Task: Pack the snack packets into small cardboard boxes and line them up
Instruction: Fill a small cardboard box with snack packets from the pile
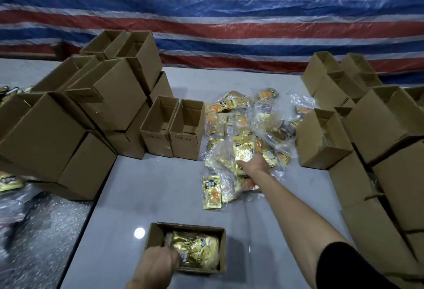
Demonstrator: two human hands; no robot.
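- Right grip (252,162) reaches far out over the desk (142,187) and lies on the near side of the pile of snack packets (247,123). Its fingers are hidden under clear wrapping, so I cannot tell whether it is grasping anything.
- Left grip (158,263) is inside the near box (152,238), fingers bent down and grasping the left end of the gold bundle (199,249) that lies flat in it.
- The near box stands open at the front edge of the desk, well apart from the pile.
- A single packet (212,191), gold with an orange picture, lies flat just beside the pile's near edge.
- Two empty boxes (158,128) stand upright, open and touching side by side, left of the pile.
- Another open box (321,139) stands tilted against the pile's right side, with clear plastic inside.
- Stacked boxes (68,116) fill the left; more boxes (378,128) crowd the right.
- A striped tarp (229,13) hangs behind.
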